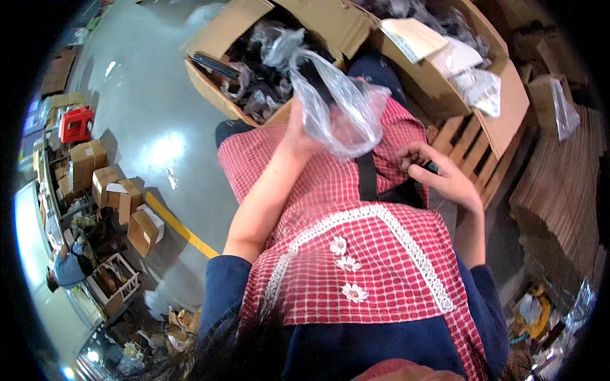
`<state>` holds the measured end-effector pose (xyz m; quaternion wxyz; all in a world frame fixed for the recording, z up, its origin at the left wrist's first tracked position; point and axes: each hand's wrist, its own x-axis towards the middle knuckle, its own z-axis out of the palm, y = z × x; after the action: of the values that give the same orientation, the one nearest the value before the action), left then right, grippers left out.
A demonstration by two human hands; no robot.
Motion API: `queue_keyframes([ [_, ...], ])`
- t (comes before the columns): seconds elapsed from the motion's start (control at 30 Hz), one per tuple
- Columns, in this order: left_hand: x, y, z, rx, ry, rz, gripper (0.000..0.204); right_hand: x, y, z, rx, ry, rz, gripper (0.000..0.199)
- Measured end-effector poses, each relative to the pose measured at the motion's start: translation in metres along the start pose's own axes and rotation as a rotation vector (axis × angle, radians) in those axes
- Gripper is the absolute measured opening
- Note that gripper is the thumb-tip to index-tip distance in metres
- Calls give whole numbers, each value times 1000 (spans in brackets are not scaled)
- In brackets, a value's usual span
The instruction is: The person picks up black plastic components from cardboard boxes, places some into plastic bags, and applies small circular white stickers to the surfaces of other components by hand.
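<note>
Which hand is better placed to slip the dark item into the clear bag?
Probably the right hand: it pinches the small dark item over the apron, close to the clear plastic bag, which the left hand already grips.

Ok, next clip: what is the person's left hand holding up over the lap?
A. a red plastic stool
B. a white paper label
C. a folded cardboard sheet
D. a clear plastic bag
D: the left hand grips a crinkled clear plastic bag raised above the red checked apron, while the right hand rests lower on a small dark item.
</note>
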<state>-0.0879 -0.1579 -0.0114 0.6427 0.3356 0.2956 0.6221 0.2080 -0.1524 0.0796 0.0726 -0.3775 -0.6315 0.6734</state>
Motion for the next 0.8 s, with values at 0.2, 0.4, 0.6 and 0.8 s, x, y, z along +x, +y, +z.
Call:
queue_keyframes([
  [0.2,-5,-3,-1,-210,11,-77,60,-12,-19,-19,-194,-59,-7,25],
  [0.4,-1,1,-1,298,-65,154,57,-7,-71,-21,225,475,-98,19],
  [0.6,9,5,-4,-865,-54,-309,89,23,-98,-11,713,464,-468,19],
  [0.8,8,24,5,-746,141,-210,87,36,-97,11,510,616,-598,29],
])
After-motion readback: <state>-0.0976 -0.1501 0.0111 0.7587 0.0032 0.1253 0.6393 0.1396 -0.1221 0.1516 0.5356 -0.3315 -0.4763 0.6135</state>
